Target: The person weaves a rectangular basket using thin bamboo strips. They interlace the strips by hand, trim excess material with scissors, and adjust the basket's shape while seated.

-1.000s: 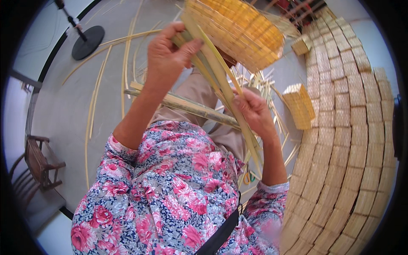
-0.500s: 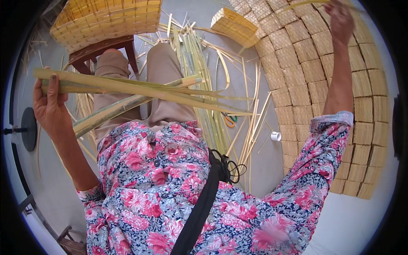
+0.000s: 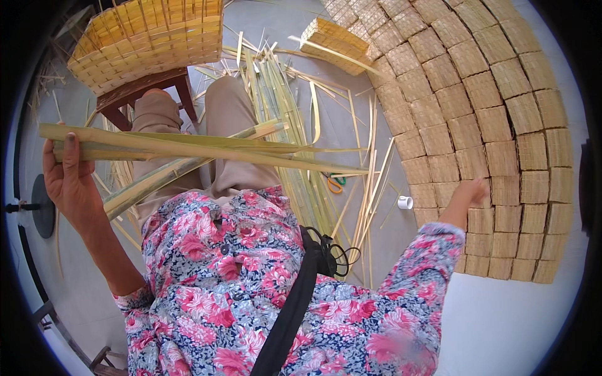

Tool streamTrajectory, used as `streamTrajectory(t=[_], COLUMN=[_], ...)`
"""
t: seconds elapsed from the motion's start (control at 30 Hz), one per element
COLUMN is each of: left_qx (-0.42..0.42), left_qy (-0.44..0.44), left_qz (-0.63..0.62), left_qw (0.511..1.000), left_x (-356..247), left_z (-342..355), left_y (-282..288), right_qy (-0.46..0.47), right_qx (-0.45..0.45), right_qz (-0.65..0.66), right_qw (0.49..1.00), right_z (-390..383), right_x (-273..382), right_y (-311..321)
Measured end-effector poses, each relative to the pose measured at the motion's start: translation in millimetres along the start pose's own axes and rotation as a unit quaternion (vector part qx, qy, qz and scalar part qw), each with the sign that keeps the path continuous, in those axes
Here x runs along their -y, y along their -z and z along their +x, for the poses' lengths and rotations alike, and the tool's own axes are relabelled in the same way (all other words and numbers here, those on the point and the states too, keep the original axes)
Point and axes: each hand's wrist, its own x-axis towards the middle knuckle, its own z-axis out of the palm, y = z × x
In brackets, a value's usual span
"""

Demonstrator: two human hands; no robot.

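My left hand [image 3: 71, 166] grips several flat green-yellow bamboo strips [image 3: 207, 151], which stretch rightward across my lap, fanning apart toward their far ends. Beneath them, a split bamboo length [image 3: 144, 190] lies diagonally over my thighs. My right hand [image 3: 471, 193] is lowered at the right, in front of the stacked woven blocks [image 3: 501, 150], its fingers loosely curled with nothing visible in them. A pale strip [image 3: 332, 54], slightly blurred, slants across the small yellow woven basket [image 3: 323, 37] at the top.
A large yellow basket [image 3: 144, 44] with upright stakes sits on a red-brown stool [image 3: 116, 109]. Long strips [image 3: 269, 81] and scissors [image 3: 335, 182] lie on the floor beside a white cylinder [image 3: 405, 202] and black cords [image 3: 332, 257]. A black round stand [image 3: 42, 203] is at left.
My hands have separated, the left moving down and left with the bundle. My right hand went up right holding a strip, then dropped without it. The view has shifted.
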Motion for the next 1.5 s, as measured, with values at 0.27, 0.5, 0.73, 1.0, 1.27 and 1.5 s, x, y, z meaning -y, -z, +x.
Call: streamTrajectory(t=[0.27, 0.5, 0.73, 1.0, 1.27, 1.5], left_qx=[0.023, 0.028, -0.012, 0.060, 0.053, 0.064], left_qy=[-0.006, -0.061, -0.012, -0.025, -0.103, -0.120], left_qz=[0.051, 0.058, 0.017, -0.027, 0.025, 0.081], left_qw=[0.998, 0.996, 1.000, 0.998, 0.993, 0.987], left_x=[-19, -25, -16, -56, -56, -46], left_z=[-2, -4, -6, -13, -18, -14], left_y=[-9, -16, -12, -65, -44, -37], right_qy=[0.022, 0.060, -0.185, 0.208, 0.358, 0.296], right_qx=[0.282, 0.346, 0.660, 0.746, 0.861, 0.885], right_qz=[-0.227, -0.358, 0.205, 0.489, 0.355, 0.353], right_qw=[0.932, 0.865, 0.698, 0.402, 0.068, 0.066], right_z=[-183, -313, -315, -366, -486, -495], right_x=[-249, -305, -216, 228, 314, 313], right_y=[14, 79, 77, 191, 300, 297])
